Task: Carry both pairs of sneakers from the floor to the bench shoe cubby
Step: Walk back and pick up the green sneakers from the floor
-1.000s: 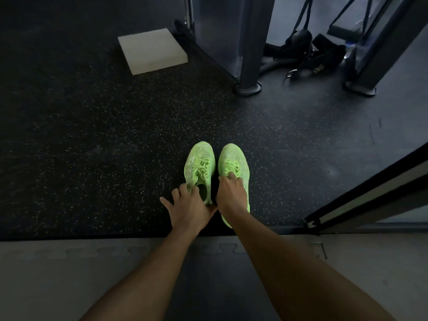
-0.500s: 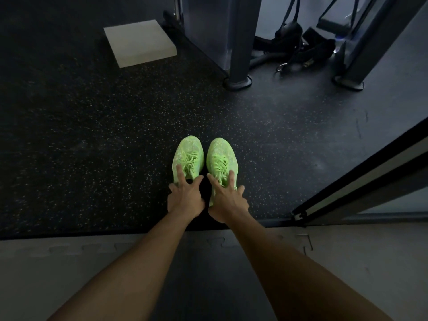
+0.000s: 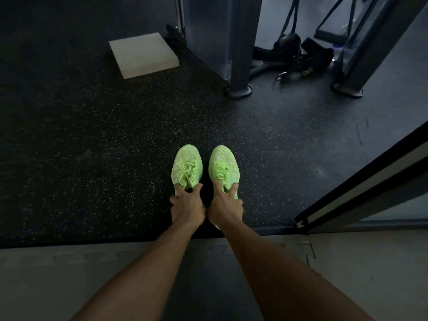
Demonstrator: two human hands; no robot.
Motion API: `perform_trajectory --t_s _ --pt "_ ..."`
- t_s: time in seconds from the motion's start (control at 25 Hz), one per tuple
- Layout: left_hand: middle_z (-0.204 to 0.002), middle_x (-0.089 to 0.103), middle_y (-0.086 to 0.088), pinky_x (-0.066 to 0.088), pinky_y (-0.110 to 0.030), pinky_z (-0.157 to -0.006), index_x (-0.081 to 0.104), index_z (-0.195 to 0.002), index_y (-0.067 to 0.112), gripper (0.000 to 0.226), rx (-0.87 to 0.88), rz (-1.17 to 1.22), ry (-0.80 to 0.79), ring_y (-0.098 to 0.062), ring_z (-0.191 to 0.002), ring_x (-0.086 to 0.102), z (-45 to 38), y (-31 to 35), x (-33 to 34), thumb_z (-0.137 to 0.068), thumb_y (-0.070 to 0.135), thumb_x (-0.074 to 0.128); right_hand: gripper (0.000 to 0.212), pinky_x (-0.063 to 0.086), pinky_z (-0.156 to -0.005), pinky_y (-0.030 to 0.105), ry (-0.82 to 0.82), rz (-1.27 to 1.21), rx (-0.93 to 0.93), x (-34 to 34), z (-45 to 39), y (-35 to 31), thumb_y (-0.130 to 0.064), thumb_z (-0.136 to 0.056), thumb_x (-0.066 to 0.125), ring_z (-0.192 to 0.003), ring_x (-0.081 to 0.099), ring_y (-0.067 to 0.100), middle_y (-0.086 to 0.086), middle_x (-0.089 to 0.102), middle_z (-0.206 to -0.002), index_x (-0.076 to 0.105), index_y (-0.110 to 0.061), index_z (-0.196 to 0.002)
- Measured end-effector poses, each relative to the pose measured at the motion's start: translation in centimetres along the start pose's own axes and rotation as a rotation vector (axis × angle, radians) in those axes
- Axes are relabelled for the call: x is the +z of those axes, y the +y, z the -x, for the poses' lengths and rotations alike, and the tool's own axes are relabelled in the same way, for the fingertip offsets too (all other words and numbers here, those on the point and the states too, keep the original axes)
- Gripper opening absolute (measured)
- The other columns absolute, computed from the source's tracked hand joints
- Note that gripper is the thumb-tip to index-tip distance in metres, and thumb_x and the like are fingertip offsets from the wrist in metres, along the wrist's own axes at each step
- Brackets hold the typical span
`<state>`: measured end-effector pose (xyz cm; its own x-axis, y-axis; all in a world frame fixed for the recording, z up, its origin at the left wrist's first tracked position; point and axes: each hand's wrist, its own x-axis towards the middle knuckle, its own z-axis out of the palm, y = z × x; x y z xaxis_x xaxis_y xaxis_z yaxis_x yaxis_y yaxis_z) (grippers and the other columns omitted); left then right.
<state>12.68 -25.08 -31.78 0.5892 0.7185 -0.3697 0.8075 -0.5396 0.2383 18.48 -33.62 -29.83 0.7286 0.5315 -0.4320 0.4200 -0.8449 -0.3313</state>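
Sneakers of one pair, neon green, sat side by side on the dark speckled floor [image 3: 92,158], toes pointing away from the person. The left hand [image 3: 188,206] lay over the heel end of the left sneaker [image 3: 187,166], and the right hand [image 3: 225,208] over the heel end of the right sneaker [image 3: 223,166]. On each hand the fingers [image 3: 178,187] were spread and curled around the shoe's collar, gripping it, though both soles appeared to be down on the floor.

Judging from that, the task was near its start: one pair was taken hold of but not lifted, and nothing had reached the cubby. The carry, the placing, and the whole second pair seemed to remain.

Much was out of reach of the view. No second pair showed, nor any bench or cubby. The hands covered both heels, so how deep the fingertips sat inside the collars could not be told. Dim light muddied the straps [image 3: 298,59] heaped behind the metal post [image 3: 238,54].
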Motion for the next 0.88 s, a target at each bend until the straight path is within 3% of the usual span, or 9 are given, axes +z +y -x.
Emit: perform_trajectory --t_s 0.16,0.36,0.52,0.68,0.88 --pt "-0.152 0.011 -0.02 0.049 -0.043 -0.081 0.028 -0.148 0.039 0.066 0.002 0.004 0.156 -0.04 -0.118 0.041 1.1 0.1 0.0 -0.093 0.032 0.063 0.087 0.049 -0.091 0.052 0.09 -0.056 0.042 0.6 0.6 -0.3 -0.039 -0.094 0.061 -0.13 0.036 0.054 0.02 -0.007 -0.163 -0.001 -0.043 -0.155" --pt "-0.158 0.003 -0.02 0.056 -0.051 -0.081 0.019 -0.15 0.04 0.087 0.122 -0.017 0.44 -0.043 -0.126 0.033 0.5 1.6 -3.5 -0.086 0.018 0.074 0.088 0.054 -0.083 0.051 0.356 -0.031 -0.093 -3.2 0.7 -2.3 -0.021 -0.096 0.057 -0.137 0.024 0.052 0.016 -0.013 -0.164 -0.006 -0.045 -0.154" --pt "-0.159 0.004 -0.021 0.058 -0.049 -0.08 0.019 -0.151 0.04 0.091 0.176 -0.035 0.495 -0.043 -0.129 0.033 1.7 2.0 -8.1 -0.083 0.017 0.076 0.094 0.052 -0.088 0.054 0.369 -0.053 -0.119 -7.3 2.5 -3.8 -0.013 -0.094 0.056 -0.139 0.022 0.052 0.015 -0.015 -0.164 -0.008 -0.046 -0.154" --pt "-0.158 0.002 -0.02 0.054 -0.05 -0.083 0.022 -0.15 0.039 0.084 0.167 -0.016 0.413 -0.044 -0.128 0.033 5.9 2.7 -17.4 -0.088 0.011 0.07 0.088 0.055 -0.077 0.05 0.412 -0.048 -0.074 -15.7 7.2 -8.1 -0.012 -0.095 0.053 -0.134 0.028 0.053 0.019 -0.008 -0.164 -0.004 -0.04 -0.156" --pt "-0.158 0.005 -0.019 0.054 -0.051 -0.08 0.026 -0.148 0.038 0.079 0.152 0.002 0.422 -0.044 -0.128 0.034 13.3 6.1 -37.2 -0.088 0.009 0.068 0.1 0.056 -0.073 0.045 0.355 -0.003 -0.113 -31.1 16.7 -16.4 -0.005 -0.09 0.062 -0.138 0.025 0.053 0.019 -0.011 -0.164 -0.004 -0.037 -0.157"
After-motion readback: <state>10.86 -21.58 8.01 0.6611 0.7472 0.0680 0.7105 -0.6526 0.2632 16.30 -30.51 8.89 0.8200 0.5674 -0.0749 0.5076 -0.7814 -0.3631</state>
